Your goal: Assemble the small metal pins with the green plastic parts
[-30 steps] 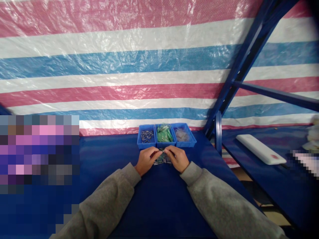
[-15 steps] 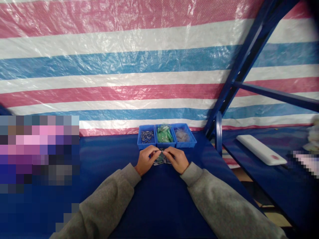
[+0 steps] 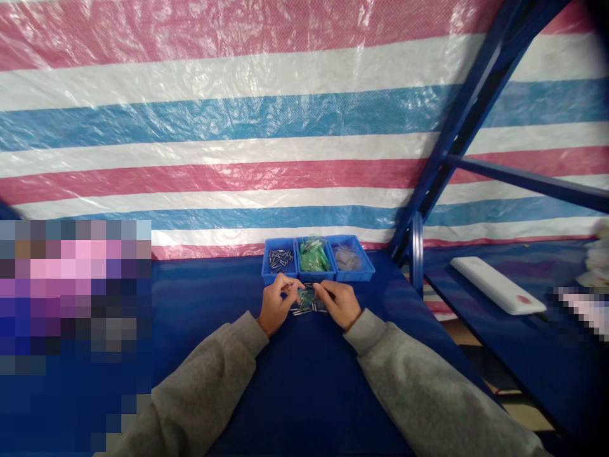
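left hand (image 3: 275, 309) and right hand (image 3: 339, 304) held close together, firmness of grip not determinable; one small green part (image 3: 307, 298) placed between them, long axis roughly crosswise, right fingertips (image 3: 318, 289) judged nearer; loose metal pins (image 3: 302, 310) below it, number not countable; three blue plastic trays (image 3: 314, 278) ranged in a row just beyond, on a blue-covered bench (image 3: 304, 393).

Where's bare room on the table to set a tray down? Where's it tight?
Widest patch: blue tabletop in front of the hands, between the grey sleeves. Also free: left of the left hand and right of the right hand, beside the trays. Crowded: the three blue trays and the gap behind the hands, around the small pile of pins and green parts.
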`<control>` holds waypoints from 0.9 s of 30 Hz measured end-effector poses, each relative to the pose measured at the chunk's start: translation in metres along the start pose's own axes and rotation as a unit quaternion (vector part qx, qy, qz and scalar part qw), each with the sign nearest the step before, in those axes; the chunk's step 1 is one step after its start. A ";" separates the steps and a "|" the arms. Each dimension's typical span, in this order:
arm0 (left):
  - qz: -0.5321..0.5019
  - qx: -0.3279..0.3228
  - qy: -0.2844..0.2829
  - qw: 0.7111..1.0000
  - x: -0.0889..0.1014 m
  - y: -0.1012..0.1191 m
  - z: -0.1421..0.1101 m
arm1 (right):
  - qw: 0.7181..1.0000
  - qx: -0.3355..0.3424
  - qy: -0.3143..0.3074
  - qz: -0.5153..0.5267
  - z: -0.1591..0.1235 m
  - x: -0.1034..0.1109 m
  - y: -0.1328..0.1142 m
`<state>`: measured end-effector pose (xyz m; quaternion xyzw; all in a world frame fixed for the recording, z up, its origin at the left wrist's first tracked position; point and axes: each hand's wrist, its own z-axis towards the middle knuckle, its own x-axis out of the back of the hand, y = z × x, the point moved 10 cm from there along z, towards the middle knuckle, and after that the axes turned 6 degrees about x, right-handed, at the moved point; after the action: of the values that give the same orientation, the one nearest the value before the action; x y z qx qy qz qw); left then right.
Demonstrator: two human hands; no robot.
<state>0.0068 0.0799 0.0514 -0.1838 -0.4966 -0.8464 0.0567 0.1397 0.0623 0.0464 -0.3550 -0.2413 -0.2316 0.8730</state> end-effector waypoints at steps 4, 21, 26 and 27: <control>0.070 -0.010 0.006 0.997 0.000 0.003 0.001 | 1.000 -0.003 0.017 -0.001 0.000 0.004 0.001; 0.083 -0.015 -0.026 0.996 -0.007 0.003 0.001 | 0.998 0.044 0.003 0.035 0.001 0.001 -0.013; 0.111 -0.045 -0.021 0.993 -0.007 0.014 0.002 | 0.999 0.024 0.025 0.030 0.001 0.008 -0.008; 0.115 -0.043 -0.021 0.992 -0.007 0.013 0.003 | 0.999 0.022 0.023 0.027 0.001 0.008 -0.008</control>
<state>0.0174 0.0750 0.0610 -0.2596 -0.4366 -0.8507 0.1355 0.1410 0.0561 0.0555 -0.3364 -0.2171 -0.2107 0.8918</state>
